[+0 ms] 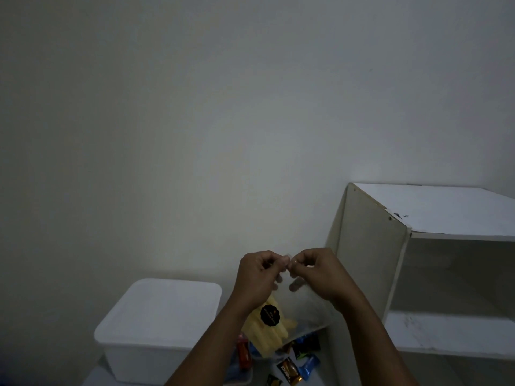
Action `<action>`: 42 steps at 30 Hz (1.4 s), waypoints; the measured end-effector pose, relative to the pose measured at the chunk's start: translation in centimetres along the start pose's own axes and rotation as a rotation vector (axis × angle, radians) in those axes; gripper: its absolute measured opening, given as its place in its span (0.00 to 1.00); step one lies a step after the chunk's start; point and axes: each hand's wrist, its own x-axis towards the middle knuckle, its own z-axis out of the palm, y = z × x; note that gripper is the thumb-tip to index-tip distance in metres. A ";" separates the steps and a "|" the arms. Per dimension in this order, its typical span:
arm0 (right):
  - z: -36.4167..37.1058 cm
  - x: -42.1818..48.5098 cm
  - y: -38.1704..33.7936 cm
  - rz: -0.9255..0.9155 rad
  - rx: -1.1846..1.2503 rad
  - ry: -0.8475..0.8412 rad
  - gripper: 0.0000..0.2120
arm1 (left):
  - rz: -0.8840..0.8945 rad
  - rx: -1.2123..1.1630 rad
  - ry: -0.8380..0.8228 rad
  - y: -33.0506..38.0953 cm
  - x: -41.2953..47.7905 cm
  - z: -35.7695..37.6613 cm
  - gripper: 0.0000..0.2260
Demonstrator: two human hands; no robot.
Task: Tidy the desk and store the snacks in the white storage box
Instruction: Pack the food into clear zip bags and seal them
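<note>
1. Two bare hands meet above the desk (323, 381). The left hand (257, 277) and right hand (320, 274) each have curled fingers, and each grip pinches the top edge of one clear plastic snack bag (306, 310).
2. The bag hangs in the air between the forearms, clear of the desk. Its lower left part holds pale yellow snack sticks (267, 337), too bunched to count. One round black sticker (269, 315) sits on its front.
3. One white storage box (156, 316) stands toward the desk's far left, close to the wall (195, 107). Its lid is on.
4. Small wrapped sweets lie loose on the desk below the bag, right of the box. They include one red packet (243, 353), two black-and-gold sachets (289, 370) and one blue wrapper (309, 363). Others sit partly under the bag, so the full count cannot be told.
5. One white shelf unit (370, 260) stands along the desk's right side, with one open compartment in view under its top board and one shelf board below.
</note>
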 end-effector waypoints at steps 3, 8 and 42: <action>0.6 0.1 -0.3 0.001 -0.007 0.013 0.11 | 0.006 -0.005 0.080 -0.4 -0.2 0.4 0.09; 1.1 0.1 -0.5 0.011 -0.078 0.020 0.09 | -0.016 -0.056 0.178 -1.1 -0.5 0.7 0.09; 1.1 -1.7 4.1 0.362 0.634 -0.112 0.11 | -0.119 -0.047 -0.037 -3.3 -0.7 0.2 0.12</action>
